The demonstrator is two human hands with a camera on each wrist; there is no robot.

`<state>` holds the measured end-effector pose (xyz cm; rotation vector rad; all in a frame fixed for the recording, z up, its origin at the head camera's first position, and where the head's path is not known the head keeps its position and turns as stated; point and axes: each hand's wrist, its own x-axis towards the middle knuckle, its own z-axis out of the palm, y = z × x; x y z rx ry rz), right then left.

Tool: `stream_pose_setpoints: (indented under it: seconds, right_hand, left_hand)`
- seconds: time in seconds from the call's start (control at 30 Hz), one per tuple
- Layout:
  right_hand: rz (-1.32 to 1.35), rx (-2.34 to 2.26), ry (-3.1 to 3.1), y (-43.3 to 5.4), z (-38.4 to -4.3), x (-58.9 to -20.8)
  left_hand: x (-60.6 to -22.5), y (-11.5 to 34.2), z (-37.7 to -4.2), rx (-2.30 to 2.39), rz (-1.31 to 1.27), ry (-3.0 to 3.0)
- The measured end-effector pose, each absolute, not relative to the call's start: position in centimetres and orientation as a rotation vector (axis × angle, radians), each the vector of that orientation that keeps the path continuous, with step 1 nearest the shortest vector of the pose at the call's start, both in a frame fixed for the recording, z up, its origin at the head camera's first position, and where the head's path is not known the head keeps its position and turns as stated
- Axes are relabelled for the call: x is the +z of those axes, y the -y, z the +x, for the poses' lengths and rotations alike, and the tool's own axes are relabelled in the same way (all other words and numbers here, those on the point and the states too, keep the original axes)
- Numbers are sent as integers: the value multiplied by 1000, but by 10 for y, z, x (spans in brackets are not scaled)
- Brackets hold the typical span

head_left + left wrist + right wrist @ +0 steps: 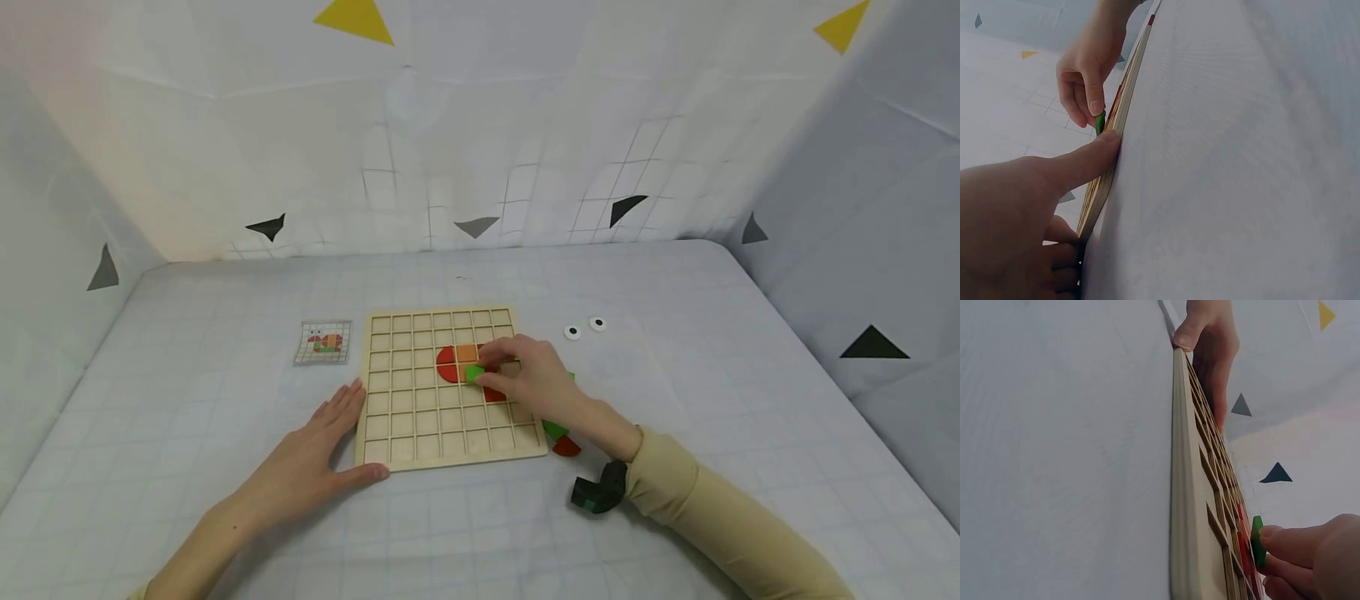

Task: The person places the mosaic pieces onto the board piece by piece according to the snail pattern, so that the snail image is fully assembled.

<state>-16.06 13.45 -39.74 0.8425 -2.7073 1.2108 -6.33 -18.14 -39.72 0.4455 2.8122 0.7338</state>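
A wooden grid board [420, 425] lies on the table with red quarter-circle pieces [447, 364], an orange square [466, 353] and a red square [495, 394] set in its cells. Between thumb and fingers my right hand [536, 379] pinches a green square piece [474, 373], close over the cells beside the orange. In the right wrist view the green piece [1258, 542] is tilted on edge above the board. My left hand [311, 458] rests with spread, straight fingers along the board's left edge, its thumb [1088, 161] at the near left corner.
Left of the board lies a small pattern card [323, 342]. Two white eye pieces [573, 332] sit to the right. Green pieces [555, 430] and a red piece [566, 447] lie by the right edge, partly under my right forearm. A black wrist device [600, 489] hangs there.
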Motion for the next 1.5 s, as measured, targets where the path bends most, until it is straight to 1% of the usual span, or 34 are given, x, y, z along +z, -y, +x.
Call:
stream_pose_setpoints:
  seconds: [0.27,0.73,1.5]
  right_hand:
    - [886,1206,2685,-134,-160,-398]
    - [1143,1246,2545,-139,-161,-408]
    - [1283,1170,2459,-141,-165,-415]
  left_hand:
    - [-396,181,-63,729,439,-2815]
    - [-396,181,-64,734,443,-2808]
    - [-396,182,-62,724,445,-2820]
